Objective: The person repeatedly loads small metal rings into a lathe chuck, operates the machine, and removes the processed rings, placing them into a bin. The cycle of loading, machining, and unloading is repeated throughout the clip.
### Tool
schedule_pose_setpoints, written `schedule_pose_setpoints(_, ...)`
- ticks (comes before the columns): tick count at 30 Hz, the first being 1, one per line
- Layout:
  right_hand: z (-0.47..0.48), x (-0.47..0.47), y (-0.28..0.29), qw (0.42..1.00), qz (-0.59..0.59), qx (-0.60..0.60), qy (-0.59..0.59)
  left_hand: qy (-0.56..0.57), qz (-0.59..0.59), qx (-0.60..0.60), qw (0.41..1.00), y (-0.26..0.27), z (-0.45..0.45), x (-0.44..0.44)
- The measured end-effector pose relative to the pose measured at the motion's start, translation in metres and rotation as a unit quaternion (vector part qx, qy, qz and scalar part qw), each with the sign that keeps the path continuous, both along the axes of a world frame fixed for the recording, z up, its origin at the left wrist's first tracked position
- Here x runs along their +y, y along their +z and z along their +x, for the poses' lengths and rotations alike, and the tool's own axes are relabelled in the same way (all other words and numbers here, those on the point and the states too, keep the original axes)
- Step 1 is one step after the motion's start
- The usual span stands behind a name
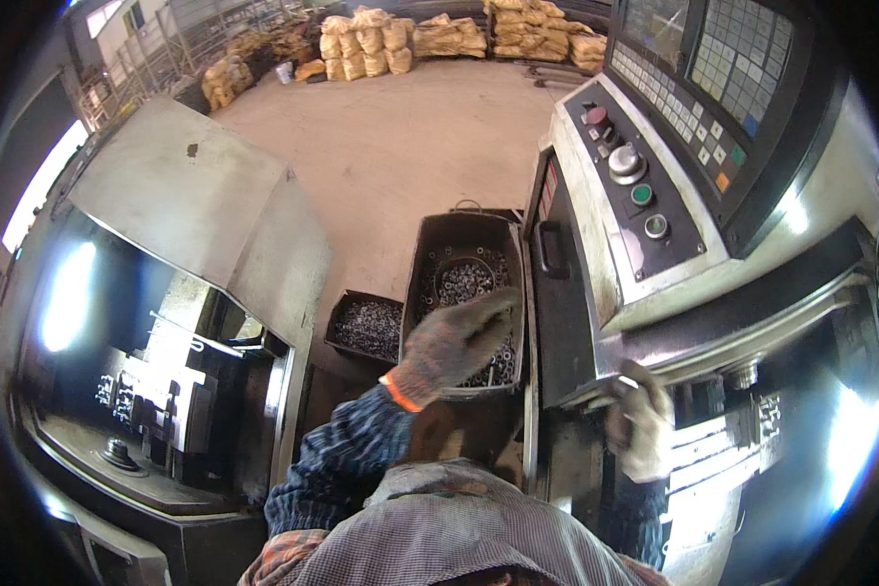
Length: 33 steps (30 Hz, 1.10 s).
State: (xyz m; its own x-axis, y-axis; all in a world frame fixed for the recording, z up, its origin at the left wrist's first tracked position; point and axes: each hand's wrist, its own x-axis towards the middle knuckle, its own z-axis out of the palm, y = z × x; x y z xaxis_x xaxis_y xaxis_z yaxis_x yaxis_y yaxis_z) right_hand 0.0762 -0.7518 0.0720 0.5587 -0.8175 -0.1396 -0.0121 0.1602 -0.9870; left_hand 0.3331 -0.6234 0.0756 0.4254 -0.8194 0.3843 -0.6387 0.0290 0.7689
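My left hand, in a dark knit work glove with an orange cuff, is over a dark metal bin of small metal rings. Its fingers point towards the bin's right side, and whether they hold anything is hidden. On the right, my right hand, in a stained pale glove, is bent at the edge of the right machine's opening, beside the lower end of its door. A small bright piece shows near its fingertips, but blur hides whether it is gripped.
At my left stands a machine with a sloped metal cover and open work area. A smaller bin of metal parts sits beside the large one. The right machine bears a control panel with buttons. Filled yellow sacks are stacked across the floor.
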Motion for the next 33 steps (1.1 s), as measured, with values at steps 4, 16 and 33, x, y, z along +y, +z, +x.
schedule_pose_setpoints(4,0.088,0.038,-0.012,0.966,0.154,-0.063,0.200,0.107,0.034,0.135,0.984,-0.007,0.028,0.098)
schedule_pose_setpoints(16,0.275,0.220,-0.039,0.808,0.314,-0.109,0.487,0.514,-0.231,0.256,0.785,-0.008,-0.002,0.437)
schedule_pose_setpoints(33,0.385,0.548,-0.054,0.510,0.352,0.067,0.782,0.926,-0.221,-0.159,0.263,0.026,-0.195,0.586)
